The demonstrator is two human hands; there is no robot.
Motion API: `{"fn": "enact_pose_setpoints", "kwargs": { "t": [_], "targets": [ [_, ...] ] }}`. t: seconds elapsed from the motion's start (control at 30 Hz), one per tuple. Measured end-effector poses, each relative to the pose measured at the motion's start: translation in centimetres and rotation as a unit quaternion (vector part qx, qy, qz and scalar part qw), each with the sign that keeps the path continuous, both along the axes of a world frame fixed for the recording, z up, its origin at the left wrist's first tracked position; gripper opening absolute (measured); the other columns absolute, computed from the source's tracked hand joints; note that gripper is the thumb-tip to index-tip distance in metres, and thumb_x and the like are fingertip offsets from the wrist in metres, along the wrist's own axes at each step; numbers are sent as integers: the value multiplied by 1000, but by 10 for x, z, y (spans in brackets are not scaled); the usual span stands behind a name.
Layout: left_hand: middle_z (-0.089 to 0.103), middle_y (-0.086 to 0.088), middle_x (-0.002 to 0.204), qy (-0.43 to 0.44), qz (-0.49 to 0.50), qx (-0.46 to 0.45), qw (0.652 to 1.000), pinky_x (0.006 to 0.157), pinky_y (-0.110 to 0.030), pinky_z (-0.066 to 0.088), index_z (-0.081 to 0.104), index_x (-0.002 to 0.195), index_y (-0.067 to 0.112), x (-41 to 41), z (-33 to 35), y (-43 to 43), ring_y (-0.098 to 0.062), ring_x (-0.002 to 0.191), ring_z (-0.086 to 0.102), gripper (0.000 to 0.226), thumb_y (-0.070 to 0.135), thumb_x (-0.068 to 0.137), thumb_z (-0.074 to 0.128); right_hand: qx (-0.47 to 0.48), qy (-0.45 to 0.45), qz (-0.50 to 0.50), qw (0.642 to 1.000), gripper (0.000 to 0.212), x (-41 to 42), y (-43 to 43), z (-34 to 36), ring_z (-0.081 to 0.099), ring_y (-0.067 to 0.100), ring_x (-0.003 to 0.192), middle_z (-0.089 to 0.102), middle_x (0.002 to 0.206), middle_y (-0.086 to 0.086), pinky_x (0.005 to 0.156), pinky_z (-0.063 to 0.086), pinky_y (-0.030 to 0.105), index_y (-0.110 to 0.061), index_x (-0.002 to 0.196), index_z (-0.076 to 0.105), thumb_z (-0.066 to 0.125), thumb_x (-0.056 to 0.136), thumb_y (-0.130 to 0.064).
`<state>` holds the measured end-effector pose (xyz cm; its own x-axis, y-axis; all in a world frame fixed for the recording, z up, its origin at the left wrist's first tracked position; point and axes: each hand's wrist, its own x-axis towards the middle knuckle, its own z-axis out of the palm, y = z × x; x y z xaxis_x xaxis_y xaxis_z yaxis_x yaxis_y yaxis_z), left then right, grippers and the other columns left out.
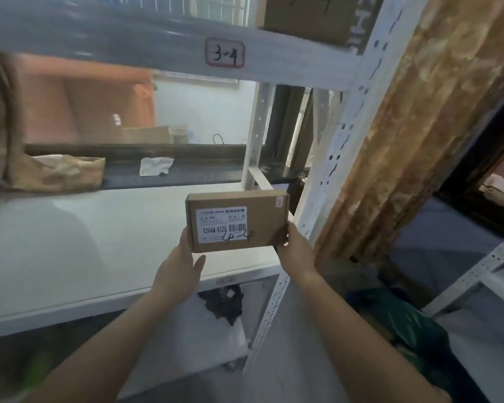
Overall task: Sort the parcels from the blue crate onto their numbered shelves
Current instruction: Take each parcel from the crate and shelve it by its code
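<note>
A small brown cardboard parcel (239, 221) with a white printed label and "4-4" handwritten on it is held up in front of the white shelf (85, 242). My left hand (184, 263) grips its lower left corner and my right hand (293, 245) grips its lower right edge. The parcel hovers just above the shelf's right end. On the beam above it, a tag (225, 52) reads "3-4". The blue crate is out of view.
A crumpled brown paper package (56, 173) lies at the shelf's back left. A cardboard box (306, 16) sits on the shelf above. A white upright post (341, 158) and a wrapped column (419, 126) stand to the right. A dark item (224, 302) lies on the lower shelf.
</note>
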<state>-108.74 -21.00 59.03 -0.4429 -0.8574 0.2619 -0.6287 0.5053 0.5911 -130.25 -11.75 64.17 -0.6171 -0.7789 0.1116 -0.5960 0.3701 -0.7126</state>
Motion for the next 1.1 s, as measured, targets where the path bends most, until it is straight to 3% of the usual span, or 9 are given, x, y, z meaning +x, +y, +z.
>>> {"fn": "enact_pose_setpoints", "kwargs": {
  "t": [0.13, 0.3, 0.4, 0.47, 0.57, 0.67, 0.77, 0.93, 1.1],
  "targets": [
    [41, -8, 146, -18, -2, 26, 1000, 95, -47, 46, -12, 143, 34, -24, -48, -18, -32, 124, 50, 80, 28, 92, 50, 10, -79, 30, 996, 51, -26, -29, -54, 56, 24, 117, 61, 126, 3, 91, 45, 30, -18, 131, 48, 46, 86, 5],
    [50, -7, 136, 44, -33, 25, 998, 83, -40, 46, 0, 134, 50, -34, -71, -15, -30, 113, 54, 62, 41, 89, 41, 3, -144, 35, 989, 63, -37, -35, -93, 55, 25, 118, 59, 130, 5, 98, 47, 36, -20, 139, 42, 46, 84, 11],
    [46, -6, 137, 36, -5, 20, 999, 96, -48, 44, -6, 140, 46, -37, -84, -10, -28, 116, 47, 70, 42, 87, 40, -10, -171, 29, 985, 67, -39, -37, -104, 55, 27, 116, 58, 130, 8, 92, 45, 30, -15, 142, 39, 44, 82, 15],
    [41, -3, 145, 18, 7, 8, 1000, 115, -49, 25, -14, 143, 44, -37, -93, -6, -28, 127, 41, 71, 52, 88, 31, -30, -199, 17, 979, 63, -37, -38, -108, 55, 23, 112, 58, 128, 7, 89, 43, 27, -13, 141, 41, 44, 83, 13],
    [28, -2, 155, -23, 4, 3, 1000, 121, -40, 1, -25, 142, 39, -36, -99, -1, -24, 141, 30, 73, 59, 89, 23, -70, -238, -46, 968, 54, -30, -44, -109, 53, 15, 102, 62, 122, 5, 89, 39, 23, -12, 136, 50, 45, 86, 8],
    [21, 2, 157, -21, 10, 11, 1000, 121, -40, -2, -26, 142, 38, -38, -98, 2, -20, 143, 25, 76, 57, 90, 26, -117, -293, -179, 932, 43, -19, -51, -107, 59, 27, 111, 64, 123, 8, 86, 38, 24, -10, 129, 57, 49, 89, 2],
    [21, 2, 157, -6, 21, 20, 1000, 120, -39, -4, -28, 140, 42, -40, -97, 5, -21, 143, 22, 78, 55, 91, 31, -138, -333, -212, 908, 37, -8, -58, -104, 57, 29, 114, 59, 125, 10, 86, 38, 27, -8, 129, 47, 53, 92, -6],
    [17, 1, 158, -3, 35, 30, 999, 114, -35, -9, -34, 131, 52, -38, -96, 12, -7, 137, 2, 76, 61, 88, 28, -94, -294, -181, 934, 43, -12, -63, -108, 56, 27, 118, 53, 135, 9, 87, 38, 26, -7, 131, 51, 62, 92, -21],
    [8, 5, 160, -23, 29, 37, 999, 118, -35, -9, -32, 137, 43, -42, -101, 7, -17, 146, 14, 79, 60, 91, 30, -54, -287, -183, 939, 55, -14, -57, -108, 52, 33, 125, 54, 136, 15, 104, 42, 41, -2, 136, 47, 64, 90, -26]
  ]
}}
